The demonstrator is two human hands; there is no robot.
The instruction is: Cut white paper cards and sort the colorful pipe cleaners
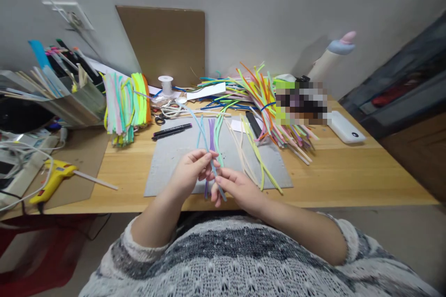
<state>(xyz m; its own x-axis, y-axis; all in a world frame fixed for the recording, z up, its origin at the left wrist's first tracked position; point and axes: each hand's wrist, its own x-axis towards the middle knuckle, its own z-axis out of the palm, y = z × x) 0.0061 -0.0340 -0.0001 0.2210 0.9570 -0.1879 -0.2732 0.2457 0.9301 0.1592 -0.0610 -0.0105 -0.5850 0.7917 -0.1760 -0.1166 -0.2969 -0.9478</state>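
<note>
My left hand pinches a light blue pipe cleaner between thumb and fingers, above the front of a grey mat. Close beside it on the right, my right hand grips the lower part of the same blue strand, whose end points down toward me. Purple pipe cleaners lie behind and partly under my hands. Green strands lie just right of them, then pale peach ones and yellow ones farther right on the mat.
Black pens lie at the mat's back left. Bundled pipe cleaners stand at left and lie at right. A yellow glue gun rests far left, a white phone-like device at right. Scissors are behind the pens.
</note>
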